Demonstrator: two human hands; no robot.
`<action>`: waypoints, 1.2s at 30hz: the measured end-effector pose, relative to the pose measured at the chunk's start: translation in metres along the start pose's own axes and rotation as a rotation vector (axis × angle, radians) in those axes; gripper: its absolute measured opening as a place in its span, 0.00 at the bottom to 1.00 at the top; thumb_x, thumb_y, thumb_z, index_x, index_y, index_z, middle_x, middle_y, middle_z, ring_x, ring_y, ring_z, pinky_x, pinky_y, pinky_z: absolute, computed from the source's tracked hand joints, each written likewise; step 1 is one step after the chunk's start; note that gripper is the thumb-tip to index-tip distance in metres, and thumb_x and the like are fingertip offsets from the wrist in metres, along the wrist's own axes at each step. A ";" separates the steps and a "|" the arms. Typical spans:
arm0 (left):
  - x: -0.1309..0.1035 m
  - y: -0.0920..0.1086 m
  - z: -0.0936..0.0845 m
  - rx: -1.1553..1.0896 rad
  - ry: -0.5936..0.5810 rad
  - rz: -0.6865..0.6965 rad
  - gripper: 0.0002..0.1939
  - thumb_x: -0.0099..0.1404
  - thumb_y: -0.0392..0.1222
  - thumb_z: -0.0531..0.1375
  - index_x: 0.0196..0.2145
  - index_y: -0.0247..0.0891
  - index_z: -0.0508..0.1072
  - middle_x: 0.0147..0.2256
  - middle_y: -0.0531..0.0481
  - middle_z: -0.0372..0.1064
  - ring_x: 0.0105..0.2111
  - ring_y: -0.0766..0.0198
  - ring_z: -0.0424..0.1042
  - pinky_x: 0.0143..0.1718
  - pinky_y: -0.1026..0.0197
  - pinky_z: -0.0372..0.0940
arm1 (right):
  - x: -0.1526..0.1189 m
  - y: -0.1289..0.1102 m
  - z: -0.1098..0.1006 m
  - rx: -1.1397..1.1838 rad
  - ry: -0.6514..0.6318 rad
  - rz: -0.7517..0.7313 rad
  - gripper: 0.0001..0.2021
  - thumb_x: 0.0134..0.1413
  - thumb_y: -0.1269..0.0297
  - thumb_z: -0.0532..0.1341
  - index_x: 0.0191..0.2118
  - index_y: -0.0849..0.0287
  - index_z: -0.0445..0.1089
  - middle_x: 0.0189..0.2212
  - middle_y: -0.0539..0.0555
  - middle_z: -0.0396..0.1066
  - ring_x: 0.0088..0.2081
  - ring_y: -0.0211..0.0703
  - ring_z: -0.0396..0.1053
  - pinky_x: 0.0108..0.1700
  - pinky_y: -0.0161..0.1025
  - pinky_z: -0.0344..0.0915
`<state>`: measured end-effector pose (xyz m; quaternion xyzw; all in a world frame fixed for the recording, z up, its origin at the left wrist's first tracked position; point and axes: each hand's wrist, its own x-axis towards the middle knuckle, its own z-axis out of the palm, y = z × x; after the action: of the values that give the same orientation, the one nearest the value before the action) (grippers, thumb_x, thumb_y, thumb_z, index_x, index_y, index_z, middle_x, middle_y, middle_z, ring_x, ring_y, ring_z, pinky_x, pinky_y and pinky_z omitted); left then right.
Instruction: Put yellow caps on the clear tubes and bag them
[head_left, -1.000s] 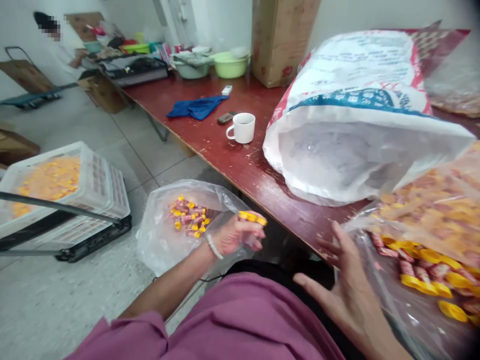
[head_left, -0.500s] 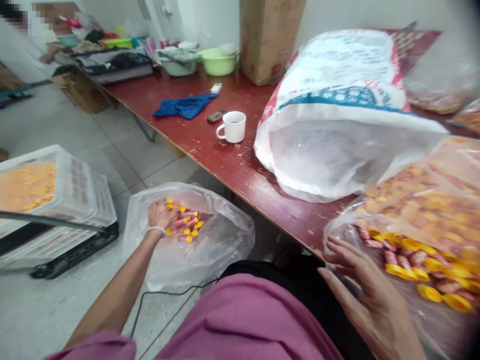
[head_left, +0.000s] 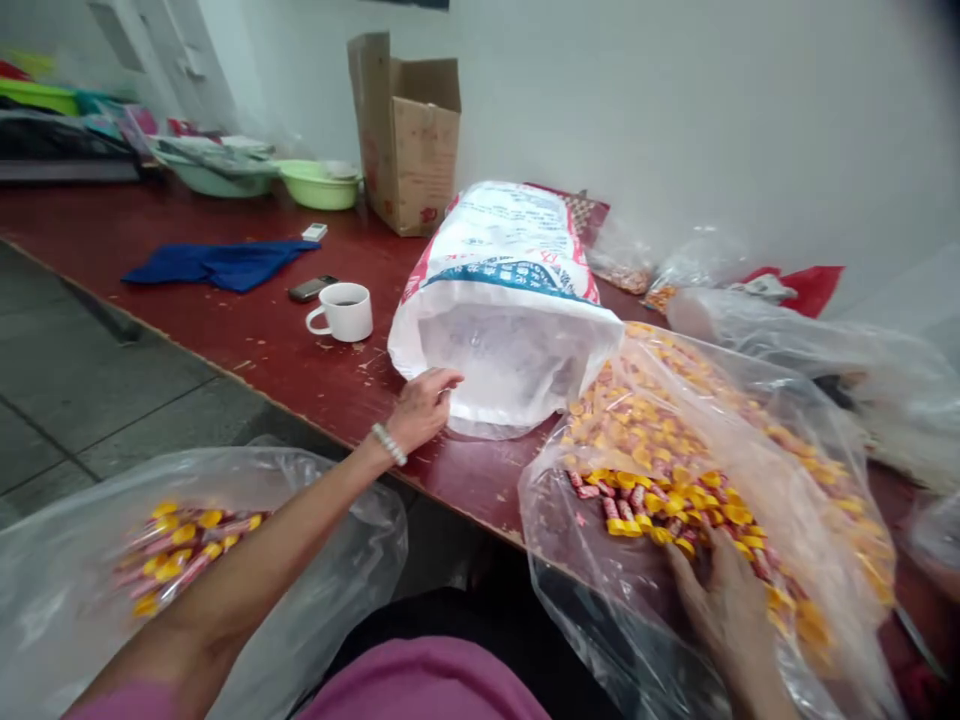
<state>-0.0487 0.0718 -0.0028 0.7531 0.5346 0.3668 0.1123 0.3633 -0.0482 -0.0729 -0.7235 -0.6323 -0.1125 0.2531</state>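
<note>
My left hand (head_left: 420,410), with a pale beaded bracelet (head_left: 389,445) on its wrist, hovers at the mouth of a white printed sack (head_left: 502,235). Its fingers are loosely bent, and nothing shows in them. The sack lies on its side with its opening toward me. My right hand (head_left: 724,600) reaches into a clear plastic bag (head_left: 547,510), thumb and fingers apart, touching a heap of small red-patterned tubes with yellow ends (head_left: 675,500); some fingertips are hidden among them. Below my left forearm, another clear bag (head_left: 315,560) holds similar yellow-ended tubes (head_left: 180,545).
On the red table (head_left: 285,375) stand a white cup (head_left: 349,313) with dark liquid, a phone (head_left: 311,289), a blue cloth (head_left: 217,265), green basins (head_left: 319,187) and a cardboard box (head_left: 424,165). Smaller clear bags (head_left: 622,265) lie by the wall.
My left hand has left the lower bag and risen to the sack's mouth. My right hand has moved from the bag's edge in among the tubes. The view has swung right.
</note>
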 end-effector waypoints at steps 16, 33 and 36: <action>0.151 0.091 0.178 0.157 -0.484 0.019 0.23 0.49 0.49 0.65 0.41 0.34 0.76 0.50 0.31 0.63 0.53 0.39 0.58 0.53 0.40 0.50 | -0.016 -0.031 0.007 -0.179 0.001 0.016 0.22 0.59 0.55 0.48 0.50 0.65 0.66 0.50 0.66 0.65 0.49 0.57 0.64 0.46 0.54 0.62; 0.067 0.044 0.069 -0.686 -0.395 -0.193 0.29 0.53 0.34 0.58 0.54 0.39 0.59 0.43 0.46 0.70 0.28 0.67 0.71 0.24 0.67 0.62 | -0.019 -0.026 0.005 0.124 0.064 0.055 0.18 0.57 0.57 0.53 0.48 0.62 0.65 0.36 0.59 0.72 0.37 0.48 0.69 0.41 0.46 0.66; 0.022 0.041 0.045 -1.143 -0.435 -0.317 0.24 0.50 0.35 0.63 0.47 0.36 0.66 0.43 0.45 0.68 0.30 0.66 0.71 0.28 0.66 0.63 | -0.018 -0.028 -0.002 0.071 0.092 -0.007 0.24 0.56 0.52 0.54 0.51 0.65 0.63 0.43 0.64 0.69 0.45 0.52 0.66 0.46 0.48 0.64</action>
<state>0.0148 0.0846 -0.0021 0.5432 0.3239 0.4118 0.6560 0.3329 -0.0623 -0.0737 -0.7058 -0.6262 -0.1242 0.3071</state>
